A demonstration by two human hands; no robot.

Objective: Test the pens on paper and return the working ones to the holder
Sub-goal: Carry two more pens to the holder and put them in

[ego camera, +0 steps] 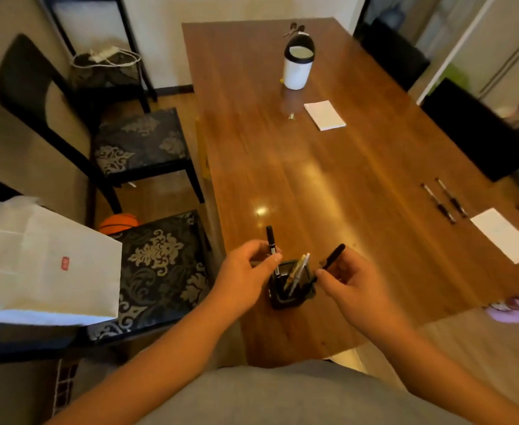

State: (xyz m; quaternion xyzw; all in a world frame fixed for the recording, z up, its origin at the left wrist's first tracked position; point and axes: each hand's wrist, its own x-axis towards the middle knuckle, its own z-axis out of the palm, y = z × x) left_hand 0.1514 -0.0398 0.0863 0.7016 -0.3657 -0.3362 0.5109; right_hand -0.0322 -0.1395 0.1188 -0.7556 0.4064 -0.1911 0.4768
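A black mesh pen holder (292, 294) stands near the front edge of the wooden table (328, 167), with several pens (298, 271) sticking out of it. My left hand (246, 271) pinches a black pen (271, 240) upright, its tip down inside the holder. My right hand (353, 286) grips another black pen (333, 256), tilted up to the right just beside the holder. Two black pens (445, 199) lie on the table at the right, next to a white sheet of paper (503, 234).
A white notepad (325, 115) and a white cup with a black rim (297, 64) sit farther back on the table. Two black chairs with patterned seats (148, 271) stand left of the table; a white paper bag (43, 265) rests on the near one. An orange basketball (119, 222) lies on the floor.
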